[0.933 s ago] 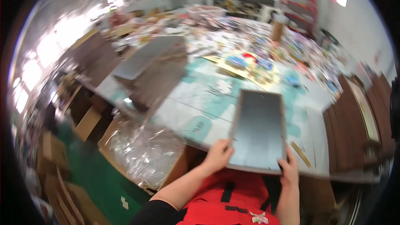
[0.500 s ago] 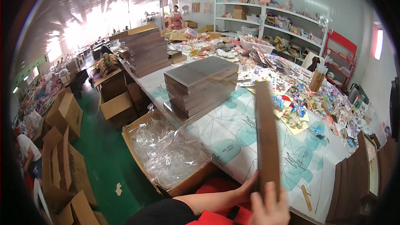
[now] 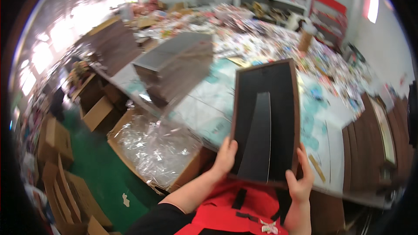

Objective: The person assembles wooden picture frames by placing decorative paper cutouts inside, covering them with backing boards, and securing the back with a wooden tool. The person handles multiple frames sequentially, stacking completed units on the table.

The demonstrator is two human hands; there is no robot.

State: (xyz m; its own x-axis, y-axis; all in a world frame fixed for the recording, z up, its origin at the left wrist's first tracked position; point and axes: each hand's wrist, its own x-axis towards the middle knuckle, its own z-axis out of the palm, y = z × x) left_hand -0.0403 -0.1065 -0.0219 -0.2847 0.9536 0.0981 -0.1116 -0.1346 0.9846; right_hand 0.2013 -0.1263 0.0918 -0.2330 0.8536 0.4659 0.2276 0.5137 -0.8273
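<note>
Between my hands is a dark brown picture frame, its black back toward me and a tapered black stand flap lying against it. My left hand grips the lower left edge. On the lower right edge, my right hand is closed with the thumb at the back panel. Held upright and slightly tilted, the frame hides part of the table behind it. Beyond my left hand stands a stack of dark frames, blurred by motion.
A cardboard box of clear plastic bags adjoins the table's left edge. Another tall stack stands farther back. More brown frames line the right side. Colourful small pieces cover the far table, and a thin wooden strip lies nearby.
The frame has turned from edge-on to showing its black back. My hands have moved apart to its two sides. The whole view has shifted downward and to the right.
</note>
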